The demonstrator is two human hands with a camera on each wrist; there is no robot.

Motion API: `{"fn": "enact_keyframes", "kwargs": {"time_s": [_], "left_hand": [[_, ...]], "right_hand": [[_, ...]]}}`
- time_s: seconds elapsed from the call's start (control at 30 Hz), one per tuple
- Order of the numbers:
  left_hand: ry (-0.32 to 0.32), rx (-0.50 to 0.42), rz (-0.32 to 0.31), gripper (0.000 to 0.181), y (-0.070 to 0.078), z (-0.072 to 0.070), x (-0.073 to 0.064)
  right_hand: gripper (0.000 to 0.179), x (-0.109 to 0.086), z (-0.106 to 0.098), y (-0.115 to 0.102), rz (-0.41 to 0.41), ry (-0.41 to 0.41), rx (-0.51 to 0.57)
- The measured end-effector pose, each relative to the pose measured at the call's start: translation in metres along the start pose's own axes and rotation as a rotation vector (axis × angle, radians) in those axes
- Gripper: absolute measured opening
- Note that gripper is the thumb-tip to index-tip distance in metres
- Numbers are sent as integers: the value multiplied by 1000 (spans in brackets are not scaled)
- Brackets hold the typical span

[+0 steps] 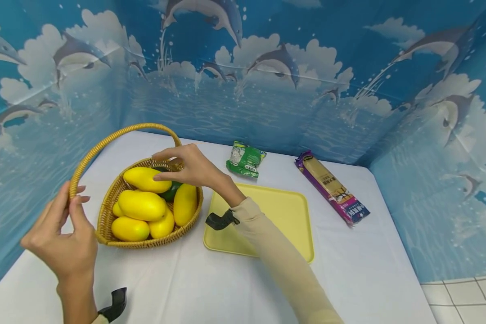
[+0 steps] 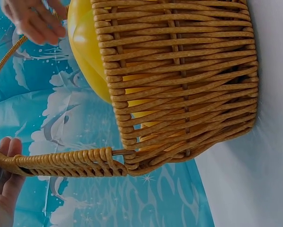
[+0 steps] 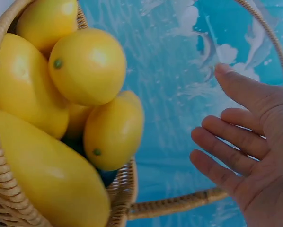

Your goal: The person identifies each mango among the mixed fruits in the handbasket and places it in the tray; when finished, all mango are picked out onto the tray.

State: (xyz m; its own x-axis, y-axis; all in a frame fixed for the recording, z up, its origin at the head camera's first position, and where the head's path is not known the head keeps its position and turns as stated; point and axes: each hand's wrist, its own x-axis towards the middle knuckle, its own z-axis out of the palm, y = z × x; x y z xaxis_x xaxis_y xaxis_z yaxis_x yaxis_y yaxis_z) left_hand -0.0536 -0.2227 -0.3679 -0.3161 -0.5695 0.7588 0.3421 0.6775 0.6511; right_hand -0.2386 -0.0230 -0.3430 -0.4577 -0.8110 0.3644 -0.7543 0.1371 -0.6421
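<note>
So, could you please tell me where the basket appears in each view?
Head: the basket sits left of centre.
Left wrist: its woven side fills the upper middle, reaching right of centre.
Right wrist: along the left side, partly cut off.
Shared landmark: yellow fruit inside it.

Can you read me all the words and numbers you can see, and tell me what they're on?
Green packet: pale lettering, too small and blurred to read.
Purple-and-gold packet: several small printed marks, too small to read for sure.
Basket, yellow fruits, yellow tray and dolphin cloth: no writing that I can see.
So there are no words or numbers clear enough to quote.
</note>
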Motion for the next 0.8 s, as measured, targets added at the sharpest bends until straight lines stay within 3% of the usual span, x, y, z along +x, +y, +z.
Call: {"fn": "enact_keyframes", "kwargs": {"time_s": [0.2,0.5,0.8], "left_hand": [[-9,11,-2,28,1,-1,0],[-44,29,-3,31,0,-4,-2],[-34,24,-2,31,-1,-5,-1]], "right_hand": [[48,12,14,18,120,-73,62],[55,24,30,34,226,-150,51],[61,31,40,43,255,-235,1]]}}
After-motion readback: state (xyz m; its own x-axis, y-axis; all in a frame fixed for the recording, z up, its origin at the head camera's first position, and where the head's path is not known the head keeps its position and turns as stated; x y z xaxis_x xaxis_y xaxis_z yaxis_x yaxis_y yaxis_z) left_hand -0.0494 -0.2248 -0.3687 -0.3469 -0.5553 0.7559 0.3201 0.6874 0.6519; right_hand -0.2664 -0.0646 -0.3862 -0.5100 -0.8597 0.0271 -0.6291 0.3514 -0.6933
